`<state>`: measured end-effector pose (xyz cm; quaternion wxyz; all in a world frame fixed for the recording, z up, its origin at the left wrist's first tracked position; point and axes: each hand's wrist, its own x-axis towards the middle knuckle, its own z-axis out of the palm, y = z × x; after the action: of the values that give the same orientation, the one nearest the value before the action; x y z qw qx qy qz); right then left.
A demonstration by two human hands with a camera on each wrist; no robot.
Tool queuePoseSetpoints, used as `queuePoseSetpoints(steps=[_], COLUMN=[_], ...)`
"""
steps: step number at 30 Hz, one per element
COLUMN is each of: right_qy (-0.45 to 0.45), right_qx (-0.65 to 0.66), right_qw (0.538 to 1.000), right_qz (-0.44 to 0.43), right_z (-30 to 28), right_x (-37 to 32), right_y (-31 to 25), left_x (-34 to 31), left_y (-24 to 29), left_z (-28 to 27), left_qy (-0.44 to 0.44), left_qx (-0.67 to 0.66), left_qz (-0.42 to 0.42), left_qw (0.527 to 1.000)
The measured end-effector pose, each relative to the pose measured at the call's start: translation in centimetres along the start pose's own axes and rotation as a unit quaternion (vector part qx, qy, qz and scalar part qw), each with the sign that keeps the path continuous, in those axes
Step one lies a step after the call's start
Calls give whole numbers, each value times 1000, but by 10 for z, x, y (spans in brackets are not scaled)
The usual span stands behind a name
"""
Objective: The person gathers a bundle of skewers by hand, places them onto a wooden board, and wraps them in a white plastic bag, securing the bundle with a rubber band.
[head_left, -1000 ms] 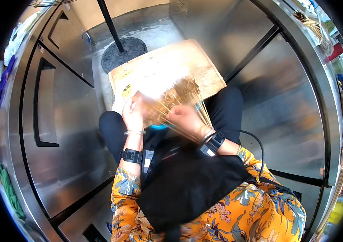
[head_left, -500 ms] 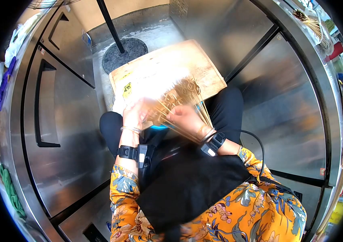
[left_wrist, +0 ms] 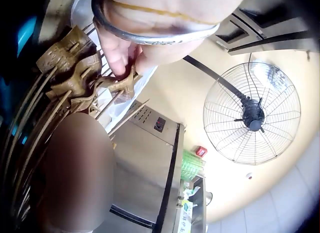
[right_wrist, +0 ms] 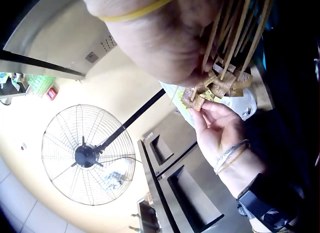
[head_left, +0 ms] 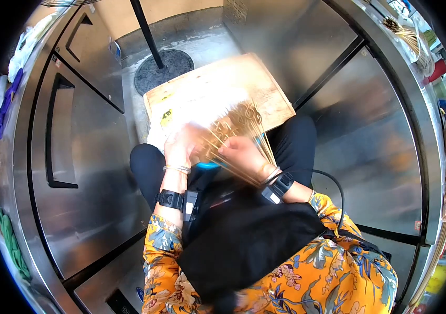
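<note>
We locate the bamboo skewers (head_left: 267, 149) at the near edge of the wooden cutting board (head_left: 267, 78), between the two hands; their bare ends point towards the wearer. Folded brown food pieces (left_wrist: 67, 52) are threaded on them. We cannot identify the food, and motion blur in the head view prevents a count of the skewers.

The left hand (right_wrist: 222, 130) pinches one folded piece (right_wrist: 192, 99) between thumb and fingers, as the right wrist view shows; in the head view this hand is smeared by blur. The right hand (head_left: 244, 154) grasps skewer shafts with thumb and forefinger. Its remaining fingers are hidden beneath the hand, and its heel blocks much of the grip in the right wrist view. In the left wrist view, a blurred oval covers part of the skewers.

On the board, glare washes out white plastic (head_left: 162, 137) with yellow print, so we cannot read its outline. Beneath the near edge, only a strip of a blue object (head_left: 208, 165) is exposed. What supports the board is concealed.

Beyond it stands a round black base (head_left: 165, 71) with a pole. The fan (right_wrist: 86, 156) is almost entirely cut off in the head view. Steel cabinets (head_left: 94, 204) flank the wearer.
</note>
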<state>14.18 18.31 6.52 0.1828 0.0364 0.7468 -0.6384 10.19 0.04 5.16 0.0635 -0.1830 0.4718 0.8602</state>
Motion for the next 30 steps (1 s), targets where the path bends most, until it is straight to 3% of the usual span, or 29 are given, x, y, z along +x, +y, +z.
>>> queuePoseSetpoints(steps=[5,17,23,26,27,30], right_qy=[-1,6,34,52,62,88], right_qx=[13,15,-6,-4,-11,-8], right_qw=[1000,999,999,998,997,995], right_qz=[-12,-30,-35,-31,-35,-44], right_z=[0,0,1,1,0,0], right_x=[-1,4,3,1,1,3], right_y=[3,15,11,9,7,9], left_x=[5,10,-4,-1,-5,5], left_y=[-3,-19,-26,-37,-42,-51], left_z=[-1,6,21,22,25,19], left_qy=[0,22,12,-1,-18,-26], left_qx=[-13,230,194,261,183,213], left_qz=[35,263,237,252,199,201], left_qw=[999,937,952,932,963,956])
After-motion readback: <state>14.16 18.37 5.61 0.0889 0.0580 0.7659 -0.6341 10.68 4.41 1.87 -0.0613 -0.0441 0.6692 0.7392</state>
